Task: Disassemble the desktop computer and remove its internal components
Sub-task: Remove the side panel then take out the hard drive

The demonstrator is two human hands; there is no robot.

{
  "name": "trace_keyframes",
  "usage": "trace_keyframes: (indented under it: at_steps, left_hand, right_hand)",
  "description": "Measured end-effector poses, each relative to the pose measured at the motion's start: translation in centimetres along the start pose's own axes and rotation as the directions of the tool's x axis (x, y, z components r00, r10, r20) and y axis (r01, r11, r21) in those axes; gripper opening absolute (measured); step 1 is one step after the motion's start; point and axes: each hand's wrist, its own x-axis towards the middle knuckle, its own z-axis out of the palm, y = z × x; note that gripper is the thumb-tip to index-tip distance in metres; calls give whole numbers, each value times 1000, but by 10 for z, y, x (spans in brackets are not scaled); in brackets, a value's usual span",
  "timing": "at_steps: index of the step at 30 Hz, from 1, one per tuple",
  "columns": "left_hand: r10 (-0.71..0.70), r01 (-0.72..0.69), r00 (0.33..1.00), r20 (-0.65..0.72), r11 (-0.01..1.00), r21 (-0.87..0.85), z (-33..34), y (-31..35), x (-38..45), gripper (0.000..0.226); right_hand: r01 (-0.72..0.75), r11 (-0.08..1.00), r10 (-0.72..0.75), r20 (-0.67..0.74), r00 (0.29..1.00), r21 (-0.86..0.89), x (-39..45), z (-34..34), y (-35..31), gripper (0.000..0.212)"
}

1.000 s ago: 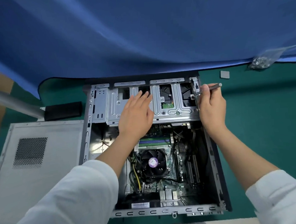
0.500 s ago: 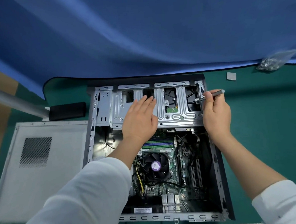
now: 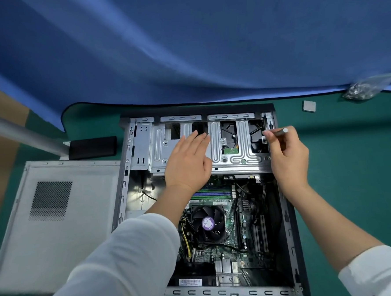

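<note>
On green mat — PC case (image 3: 212,293) open, fan exposed.

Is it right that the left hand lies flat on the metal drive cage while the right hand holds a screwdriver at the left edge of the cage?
Not quite. The head view shows the left hand flat on the drive cage, and the right hand holds the screwdriver, but its tip is at the right edge of the cage, not the left.
</note>
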Motion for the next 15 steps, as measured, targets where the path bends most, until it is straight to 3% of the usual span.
trace_keyframes:
  at_steps: [7, 15]
  left_hand:
    - [11, -11, 1000, -14, 1000, -25, -2, 0, 0, 68]
    - [11, -12, 1000, -22, 999, -51, -4, 2, -1, 67]
  right_hand:
    - [30, 989, -27, 27, 999, -145, 0, 1, -6, 14]
    - [-146, 973, 175, 160, 971, -181, 21, -19, -26, 29]
